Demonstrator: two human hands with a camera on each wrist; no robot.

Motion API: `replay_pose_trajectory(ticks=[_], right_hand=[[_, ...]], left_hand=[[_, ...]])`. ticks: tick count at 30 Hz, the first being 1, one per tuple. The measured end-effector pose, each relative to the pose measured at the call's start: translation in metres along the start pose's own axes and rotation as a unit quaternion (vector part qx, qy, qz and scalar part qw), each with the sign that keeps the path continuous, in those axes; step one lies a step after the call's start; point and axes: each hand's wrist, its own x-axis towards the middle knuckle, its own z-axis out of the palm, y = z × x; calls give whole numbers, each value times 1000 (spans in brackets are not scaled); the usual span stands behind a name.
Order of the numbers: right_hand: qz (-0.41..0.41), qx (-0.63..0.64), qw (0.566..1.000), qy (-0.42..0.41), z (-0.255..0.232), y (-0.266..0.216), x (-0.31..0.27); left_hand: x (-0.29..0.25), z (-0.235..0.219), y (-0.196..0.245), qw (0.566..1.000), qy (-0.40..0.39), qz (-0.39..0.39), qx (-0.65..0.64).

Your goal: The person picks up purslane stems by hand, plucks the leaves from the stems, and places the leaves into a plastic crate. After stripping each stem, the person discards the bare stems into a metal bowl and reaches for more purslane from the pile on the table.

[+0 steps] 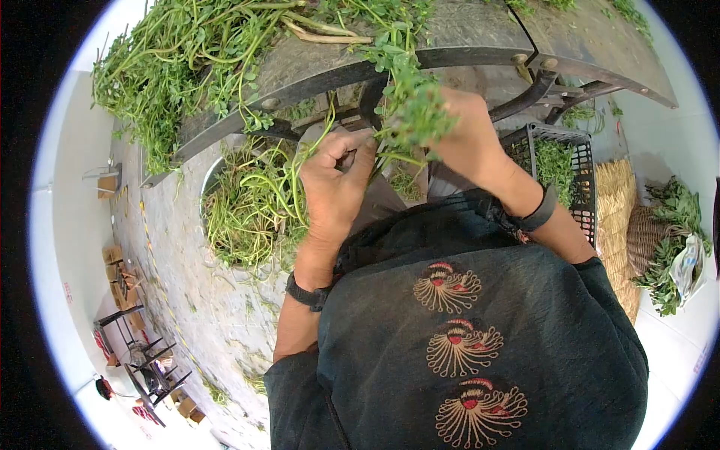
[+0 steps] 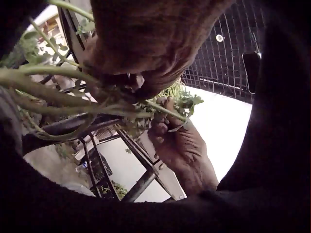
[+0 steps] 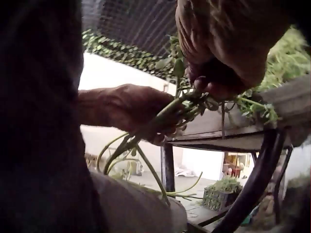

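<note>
**Stems being trimmed from a bunch of greens**

A bunch of leafy greens (image 1: 412, 112) is being held just in front of the tabletop (image 1: 465, 37), above the lap. The leafy top is being gripped by the right hand (image 1: 469, 135), its fingers curled round the stalks. The lower stems (image 3: 146, 131) are being pinched by the left hand (image 1: 334, 180) between thumb and fingers. For a clean break, the pinch is probably best kept close under the right hand's grip, so that only tough stem is being snapped off. Trimmed stems are being gathered in a basin (image 1: 247, 210) below; a black crate (image 1: 559, 165) is standing near the right elbow.
</note>
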Motion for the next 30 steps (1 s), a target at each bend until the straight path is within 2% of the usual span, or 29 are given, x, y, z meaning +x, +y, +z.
replay_pose_trajectory(ticks=[1,2,4,9,12,14,15,16,17,18,19,20,21,22,23,24,25,26,28,29,30], right_hand=[[-142,-80,986,26,4,-3,-1],[-141,-79,986,26,7,-8,-3],[-99,-36,994,-40,11,-21,-10],[-91,-20,995,-41,7,-14,-16],[-77,2,996,-39,3,-19,-16],[-70,9,997,26,3,-15,-13],[-71,9,997,24,4,-13,-11],[106,131,984,58,5,-9,-9],[280,247,923,90,6,-8,-9],[281,246,923,89,6,-9,-12],[163,177,967,81,6,-11,-15],[40,106,991,72,6,-11,-17],[-117,-19,988,98,6,-12,-16],[-114,-19,988,99,4,-15,-15],[14,80,996,31,0,-19,-12],[139,175,974,-38,-3,-23,-8],[234,246,940,-18,-4,-21,-4],[233,245,941,-20,-2,-14,-3],[258,460,844,101,5,-5,-3],[289,475,823,119,4,-5,-6],[290,475,823,118,4,-4,-6]], left_hand=[[0,1,1,1000,0,-1,0],[1,3,1,1000,11,-25,-7],[1,6,1,998,19,-50,-14],[4,11,-1,979,36,-125,-154],[8,11,5,973,30,-138,-182],[8,12,2,968,40,-145,-199],[9,12,0,964,47,-150,-215],[10,12,-2,964,48,-149,-216],[10,12,-5,956,74,-144,-244],[9,10,-9,947,99,-140,-271],[9,8,-14,947,100,-140,-272],[12,5,-19,941,102,-158,-282],[12,3,-23,935,102,-176,-292],[10,3,-26,935,100,-178,-291],[10,4,-27,931,54,-183,-312],[10,4,-25,925,9,-186,-332],[9,4,-22,919,-15,-158,-360],[10,4,-18,919,-14,-157,-361],[9,5,-5,927,-68,-174,-325],[8,4,-1,926,-90,-169,-327],[7,5,-2,925,-90,-169,-327]])
